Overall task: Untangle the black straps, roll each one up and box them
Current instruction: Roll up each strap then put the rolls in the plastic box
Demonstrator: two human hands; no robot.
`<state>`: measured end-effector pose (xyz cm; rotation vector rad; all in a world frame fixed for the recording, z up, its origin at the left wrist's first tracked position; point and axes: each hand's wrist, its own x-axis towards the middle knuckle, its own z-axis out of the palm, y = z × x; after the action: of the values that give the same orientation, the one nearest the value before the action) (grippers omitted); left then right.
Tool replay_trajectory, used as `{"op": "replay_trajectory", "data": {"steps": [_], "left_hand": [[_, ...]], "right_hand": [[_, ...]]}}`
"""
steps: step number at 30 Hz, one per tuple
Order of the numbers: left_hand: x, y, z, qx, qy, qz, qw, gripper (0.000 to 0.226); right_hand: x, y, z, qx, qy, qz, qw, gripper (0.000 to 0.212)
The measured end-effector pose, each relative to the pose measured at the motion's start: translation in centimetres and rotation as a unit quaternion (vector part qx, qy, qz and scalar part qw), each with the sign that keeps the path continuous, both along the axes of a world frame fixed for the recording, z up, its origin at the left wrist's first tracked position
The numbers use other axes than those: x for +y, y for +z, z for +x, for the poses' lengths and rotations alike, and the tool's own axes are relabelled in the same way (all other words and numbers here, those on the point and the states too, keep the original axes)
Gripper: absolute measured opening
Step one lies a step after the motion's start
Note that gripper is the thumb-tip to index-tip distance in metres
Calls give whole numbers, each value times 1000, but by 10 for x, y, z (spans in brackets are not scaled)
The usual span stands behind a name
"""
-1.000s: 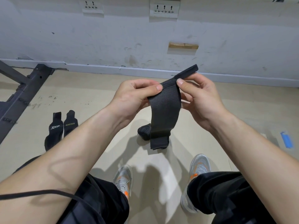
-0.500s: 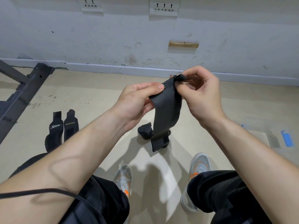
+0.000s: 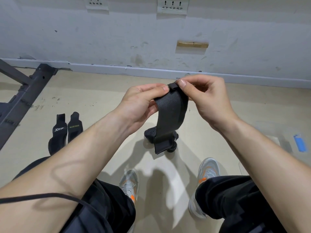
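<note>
- Above the middle of the floor (image 3: 101, 91), in front of the person's knees, a black strap (image 3: 170, 118) hangs in the air, held at its top by both hands.
- The left hand (image 3: 143, 103) pinches the strap's upper left edge between thumb and fingers, with the thumb lying along the top.
- The right hand (image 3: 208, 98) pinches the strap's top end between thumb and forefinger. That end is folded or rolled into a small tight nub, and the other fingers are curled in behind.
- The two thumb tips sit just beside each other at that nub.
- Below the grip the strap falls as one wide, flat band with its lower end loose.
- On the floor behind the hanging band lie rolled straps (image 3: 149, 133), dark bundles showing on either side of it. The band hides the space between them, so I cannot tell whether they touch.
- Toward the left edge of the floor, two flat straps (image 3: 58, 133) lie side by side, one printed XTEP and the other XUEYING.
- At the far left corner a dark metal frame (image 3: 28, 96) runs slantwise from the foot of the wall (image 3: 67, 39) toward the left edge.
- Near the right edge a strip of blue tape (image 3: 300, 145) is stuck to the floor.
- At the near edge two grey shoes (image 3: 129, 184) with orange marks stand apart, below black trouser legs.
- A thin black cable (image 3: 50, 195) crosses the left forearm.
- The wall along the far edge bears two socket plates and a small wooden block (image 3: 192, 44).
</note>
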<state>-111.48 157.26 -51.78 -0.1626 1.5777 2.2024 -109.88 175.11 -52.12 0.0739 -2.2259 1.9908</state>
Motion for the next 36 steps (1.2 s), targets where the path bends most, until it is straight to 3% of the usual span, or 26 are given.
{"op": "replay_trajectory", "data": {"steps": [12,18,22,27,30,36], "left_hand": [[3,1,2,117,17,-98,988,12],[9,-1,3,196,50,-195,960,14],[7,-3,-1,182,50,-199,962,13],[3,-4,-5,180,42,-203,962,16],[5,-4,-3,189,34,-197,962,22],[1,-6,-5,186,-10,-203,961,13]], "right_hand": [[0,4,2,-38,-35,-1,999,28],[-8,-3,2,-59,-69,30,995,18],[-5,-8,-1,-72,-61,12,995,15],[-3,-8,-2,-130,34,-2,991,9],[-4,-9,-2,-112,58,43,991,10],[0,-6,2,-71,74,-28,994,8]]}}
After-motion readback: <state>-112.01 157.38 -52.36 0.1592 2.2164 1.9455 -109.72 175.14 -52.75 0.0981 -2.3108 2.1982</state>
